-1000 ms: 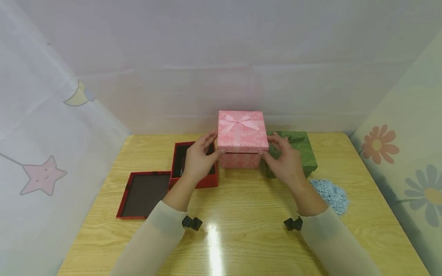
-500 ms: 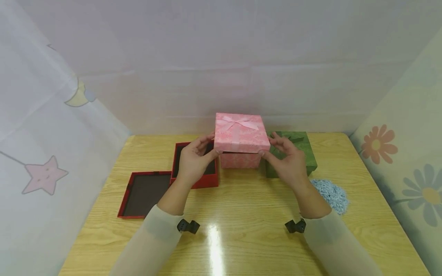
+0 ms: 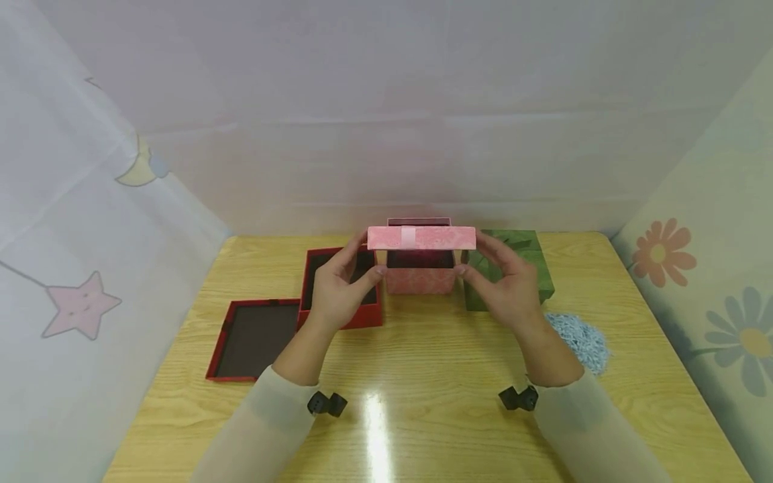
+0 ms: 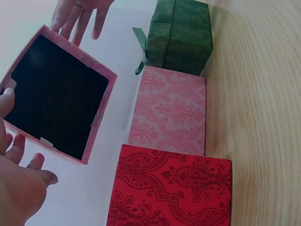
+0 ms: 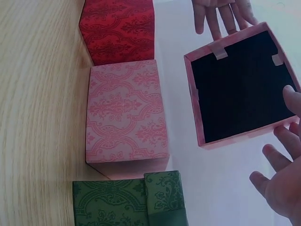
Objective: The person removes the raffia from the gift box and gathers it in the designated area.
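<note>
A pink gift box lid (image 3: pixel 443 238) is held up by both hands over the pink box base (image 3: pixel 419 282), clear of it and tilted. Its black inner side shows in the left wrist view, with pale tabs along the edges. My left hand (image 3: pixel 335 288) grips the lid's left side, thumb (image 4: pixel 5 101) at the inner rim and fingers outside. On the opposite side my right hand (image 3: pixel 509 285) grips it the same way; its thumb (image 5: pixel 292 100) lies over the rim. The base stands uncovered on the table, its dark interior partly visible below the lid.
An uncovered red box (image 3: pixel 365 316) stands left of the pink base, its upturned lid (image 3: pixel 256 339) beside it. To the right are a closed green box (image 3: pixel 534 268) with a bow and light blue shredded paper (image 3: pixel 580 341). A curtain (image 3: pixel 386 147) hangs behind the table (image 3: pixel 423 376).
Both hands have lifted the pink lid off its base and tipped it, so its front edge now faces me. The base's inside has come into view. The other boxes have stayed put.
</note>
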`<state>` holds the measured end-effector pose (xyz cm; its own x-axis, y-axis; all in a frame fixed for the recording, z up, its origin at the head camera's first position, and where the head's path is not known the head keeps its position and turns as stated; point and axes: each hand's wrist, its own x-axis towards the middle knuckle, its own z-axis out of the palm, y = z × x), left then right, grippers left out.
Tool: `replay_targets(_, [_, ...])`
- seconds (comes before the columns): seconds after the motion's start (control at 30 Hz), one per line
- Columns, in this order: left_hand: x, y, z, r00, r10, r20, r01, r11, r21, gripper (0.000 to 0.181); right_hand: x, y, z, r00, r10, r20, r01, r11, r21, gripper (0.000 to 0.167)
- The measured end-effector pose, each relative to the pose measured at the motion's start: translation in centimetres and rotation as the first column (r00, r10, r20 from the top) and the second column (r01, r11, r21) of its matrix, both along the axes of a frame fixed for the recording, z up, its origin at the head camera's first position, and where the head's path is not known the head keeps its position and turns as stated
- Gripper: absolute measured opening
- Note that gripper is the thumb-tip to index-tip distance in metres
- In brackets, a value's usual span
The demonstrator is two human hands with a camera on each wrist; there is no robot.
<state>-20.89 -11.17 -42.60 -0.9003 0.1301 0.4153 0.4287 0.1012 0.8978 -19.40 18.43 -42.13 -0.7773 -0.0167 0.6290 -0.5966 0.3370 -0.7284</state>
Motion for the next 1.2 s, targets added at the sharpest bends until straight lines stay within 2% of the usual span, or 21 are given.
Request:
replay_targets(0.23, [0.4,-0.2,-0.2,0.997,-0.041,-0.068,0.045,0.998,0.053,0.074,0.4,-0.4,0.4,0.999,0.037,-0.025,-0.039,0.997,-0.065,0.063])
replay_targets(0.5, [1.0,-0.6,-0.3,0.993,-0.071,-0.094,0.080,0.992,0.093,0.077,0.3,-0.3,-0.1,0.991,0.122,-0.061,-0.129,0.982,-0.139,0.070])
replay_targets(0.67, [1.3,-1.0,-0.6,0.994,-0.070,-0.083,0.076,0.994,0.078,0.078,0.3,-0.4,-0.4,0.984,0.161,-0.069,-0.171,0.971,-0.167,0.069])
replay_targets(0.83, [1.8,-1.6,-1.0,0.995,-0.084,-0.062,0.089,0.994,0.067,0.079,0.7,-0.7,-1.0,0.981,0.194,-0.027,-0.196,0.966,-0.172,0.071])
replay_targets(1.2, [3.3,-4.1,-1.8,0.985,-0.167,0.048,0.164,0.985,0.052,0.085,1.7,-1.0,-2.3,0.964,0.246,0.098,-0.245,0.969,-0.023,0.091])
